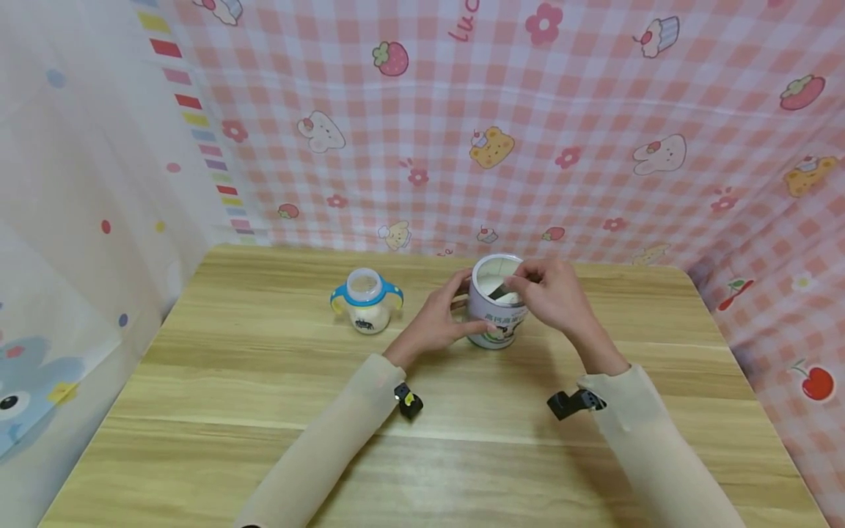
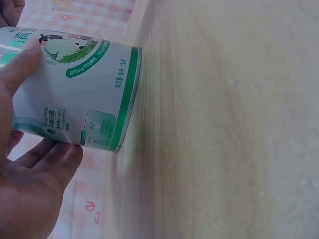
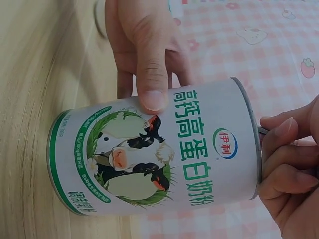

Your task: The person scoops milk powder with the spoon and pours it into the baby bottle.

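An opened milk powder can (image 1: 496,334), white with green bands and a cow picture, stands upright on the table. My left hand (image 1: 437,317) grips its side, thumb across the front and fingers around the left; the left wrist view shows that thumb (image 2: 22,64) on the label. Over the mouth, my right hand (image 1: 553,293) pinches a dark spoon (image 1: 499,292), its lower part inside the can above pale powder. From the right wrist view, the right fingers (image 3: 286,164) are bent close at the rim, with a bit of the spoon handle (image 3: 262,131) showing.
A lidless baby bottle (image 1: 370,319) with a blue collar, two yellow-and-blue handles and white contents stands left of the can. The wooden table (image 1: 436,469) ends at a pink checked cloth (image 1: 436,154) behind. A pale curtain (image 1: 79,183) hangs on the left.
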`<state>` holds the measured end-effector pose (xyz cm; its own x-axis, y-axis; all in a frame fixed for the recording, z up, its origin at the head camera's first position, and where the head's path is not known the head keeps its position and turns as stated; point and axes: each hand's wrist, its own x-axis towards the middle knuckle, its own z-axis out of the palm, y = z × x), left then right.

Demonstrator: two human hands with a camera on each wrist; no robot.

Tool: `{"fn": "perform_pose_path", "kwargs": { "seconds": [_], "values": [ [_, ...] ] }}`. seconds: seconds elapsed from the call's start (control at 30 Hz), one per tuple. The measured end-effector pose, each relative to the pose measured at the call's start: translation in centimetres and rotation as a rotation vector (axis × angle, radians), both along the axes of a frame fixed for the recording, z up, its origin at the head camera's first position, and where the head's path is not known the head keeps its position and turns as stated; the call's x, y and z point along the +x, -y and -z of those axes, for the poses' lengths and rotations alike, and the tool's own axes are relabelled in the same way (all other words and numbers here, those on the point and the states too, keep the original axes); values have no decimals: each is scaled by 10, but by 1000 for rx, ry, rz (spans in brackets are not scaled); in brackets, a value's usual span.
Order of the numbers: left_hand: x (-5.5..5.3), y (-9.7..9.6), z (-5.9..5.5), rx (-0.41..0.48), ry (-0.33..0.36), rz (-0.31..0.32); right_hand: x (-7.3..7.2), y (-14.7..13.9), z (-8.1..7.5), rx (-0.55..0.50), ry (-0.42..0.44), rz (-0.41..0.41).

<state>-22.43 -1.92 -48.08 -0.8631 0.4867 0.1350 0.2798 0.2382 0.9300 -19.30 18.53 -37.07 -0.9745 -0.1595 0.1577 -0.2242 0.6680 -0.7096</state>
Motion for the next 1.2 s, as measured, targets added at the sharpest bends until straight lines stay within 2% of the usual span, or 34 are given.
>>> {"fn": "perform_pose_path", "kwargs": {
  "seconds": [0.33, 0.5, 0.6, 0.73, 0.9, 1.2],
  "values": [
    [2, 1, -5, 21, 37, 0, 1, -5, -3, -36, 45, 60],
    [1, 1, -3, 16, 30, -3, 1, -9, -1, -80, 60, 100],
    [1, 0, -2, 16, 28, -2, 2, -11, 1, -113, 99, 136],
    [0, 0, -1, 30, 30, 2, 3, -15, 3, -199, 183, 181],
    [0, 0, 0, 31, 23, 0, 3, -20, 7, -346, 266, 196],
    [1, -1, -1, 22, 26, -2, 2, -27, 11, -506, 362, 223]
  ]
}}
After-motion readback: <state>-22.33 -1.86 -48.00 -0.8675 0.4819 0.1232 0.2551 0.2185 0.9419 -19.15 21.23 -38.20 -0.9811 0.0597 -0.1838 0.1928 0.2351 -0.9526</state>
